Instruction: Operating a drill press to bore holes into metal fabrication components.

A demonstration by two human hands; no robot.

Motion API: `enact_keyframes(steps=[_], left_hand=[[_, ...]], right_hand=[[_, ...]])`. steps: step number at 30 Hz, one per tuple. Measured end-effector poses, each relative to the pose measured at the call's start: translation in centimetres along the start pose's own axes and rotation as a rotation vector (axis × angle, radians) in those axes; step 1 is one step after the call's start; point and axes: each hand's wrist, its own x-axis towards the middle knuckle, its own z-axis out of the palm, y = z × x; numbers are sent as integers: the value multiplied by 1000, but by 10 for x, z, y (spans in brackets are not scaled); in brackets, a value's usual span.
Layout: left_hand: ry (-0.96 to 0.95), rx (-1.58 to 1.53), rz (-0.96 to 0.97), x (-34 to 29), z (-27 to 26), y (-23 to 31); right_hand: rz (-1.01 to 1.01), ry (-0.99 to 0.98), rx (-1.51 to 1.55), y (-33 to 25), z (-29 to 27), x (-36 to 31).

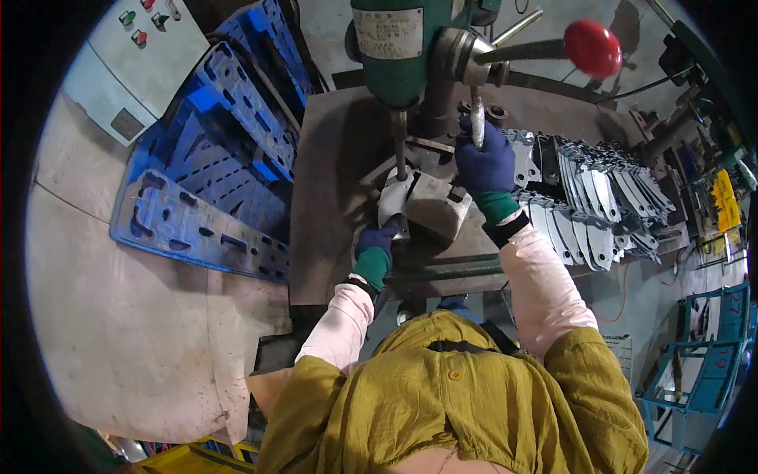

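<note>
A green drill press (392,75) stands over a brown metal worktable (324,170), its spindle (400,146) pointing down onto a small pale metal plate (392,201). My left hand (377,238), in a dark blue glove with a green cuff, closes on the near end of that plate. The plate lies against a blocky steel fixture (436,212). My right hand (484,162), gloved alike, is wrapped round a worn metal feed handle (477,118) of the press. Another lever of the same hub ends in a red knob (592,49). The spindle's tip meets the plate's far end.
Rows of flat, holed metal parts (588,178) are piled on the table to the right. Blue plastic pallets (209,237) lean at the left, below a grey control box (130,59) with buttons. Blue metal racks (703,347) stand on the floor at the far right.
</note>
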Motion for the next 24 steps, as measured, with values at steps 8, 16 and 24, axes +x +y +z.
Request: enact_keyframes(steps=[8,16,24], left_hand=[[-141,-270,-253,3,-5,-4],[-146,-224,-259,3,-9,-4],[-84,-119,-124,-19,-6,33]], right_hand=[[-169,138,-121,34,17,4],[-381,292,-293,49,26,13],[-448,184,-408,93,28,48]])
